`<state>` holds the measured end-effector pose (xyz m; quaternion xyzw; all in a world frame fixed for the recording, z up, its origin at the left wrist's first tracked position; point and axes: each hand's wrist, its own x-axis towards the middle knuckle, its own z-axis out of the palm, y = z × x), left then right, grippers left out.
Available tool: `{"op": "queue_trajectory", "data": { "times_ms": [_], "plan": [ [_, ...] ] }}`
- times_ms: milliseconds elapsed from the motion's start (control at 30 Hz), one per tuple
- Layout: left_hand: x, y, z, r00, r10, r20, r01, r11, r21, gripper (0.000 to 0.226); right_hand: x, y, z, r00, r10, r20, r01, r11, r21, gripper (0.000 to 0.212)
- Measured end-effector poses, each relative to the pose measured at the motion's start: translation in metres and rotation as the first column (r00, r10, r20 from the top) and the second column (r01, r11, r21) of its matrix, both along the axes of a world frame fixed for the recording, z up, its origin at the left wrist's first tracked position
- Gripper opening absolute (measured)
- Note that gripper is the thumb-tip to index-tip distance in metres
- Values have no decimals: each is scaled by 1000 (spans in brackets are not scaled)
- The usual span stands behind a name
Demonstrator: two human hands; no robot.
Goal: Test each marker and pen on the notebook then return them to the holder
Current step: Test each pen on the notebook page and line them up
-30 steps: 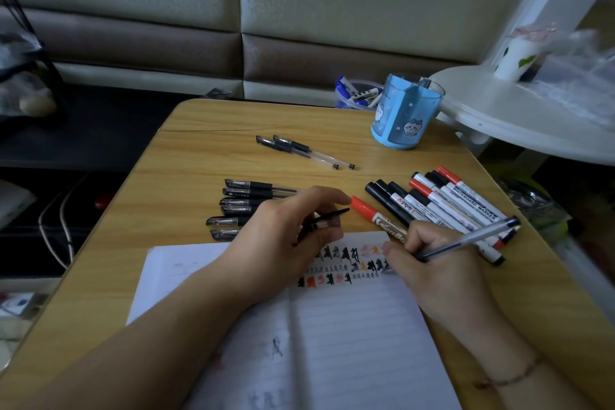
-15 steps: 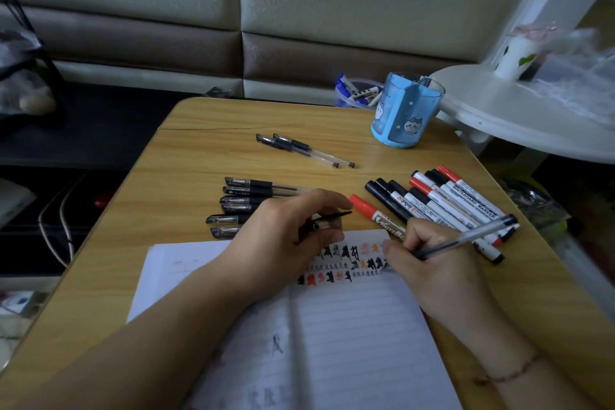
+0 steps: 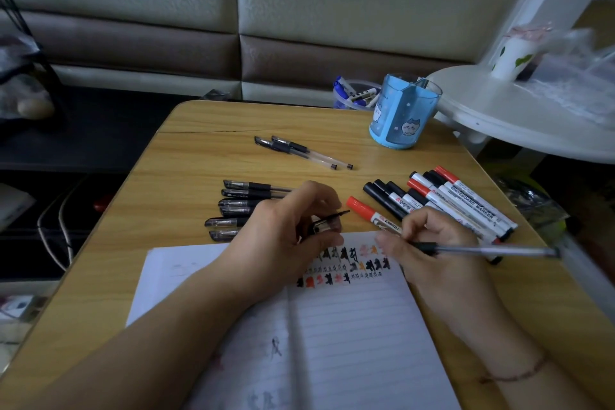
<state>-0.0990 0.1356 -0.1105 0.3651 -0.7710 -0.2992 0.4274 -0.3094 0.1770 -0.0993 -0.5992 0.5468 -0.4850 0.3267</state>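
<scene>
Pen (image 3: 482,250) pinched in right hand (image 3: 432,253) above notebook (image 3: 349,343), now lying flatter than before, left hand (image 3: 286,240) gripping pen cap (image 3: 327,221) beside it.

Tan wood-grain table (image 3: 206,156) with a thin crack near its far edge. Behind it, a padded cream-and-brown leather backrest (image 3: 299,27). To the right, a round white side table (image 3: 519,123) carrying a white cup with green leaf print (image 3: 511,58). Clear plastic tub with blue-capped items (image 3: 354,95) behind the table's far edge.
</scene>
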Motion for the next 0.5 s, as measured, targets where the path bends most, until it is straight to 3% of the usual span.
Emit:
{"op": "queue_trajectory", "data": {
  "times_ms": [67, 200, 267, 400, 500],
  "plan": [
    [-1, -1, -1, 1000, 13, 4, -13, 1000, -7, 35, 1, 2, 6, 987, 72, 143, -79, 996, 46, 37],
    [-1, -2, -2, 1000, 15, -1, -15, 998, -68, 21, 0, 6, 10, 908, 245, 340, -268, 963, 20, 25],
    [-1, -3, -2, 1000, 17, 1, -17, 996, -88, 16, -1, 5, 10, 909, 233, 345, -250, 968, 4, 33],
    [-1, -3, -2, 1000, 7, 31, -3, 991, -134, 15, 2, 5, 12, 903, 237, 358, -251, 968, -8, 10],
    [-1, -3, -1, 998, -4, 69, 17, 980, -197, 16, 2, 6, 12, 914, 235, 332, -252, 968, 10, 8]
  ]
}}
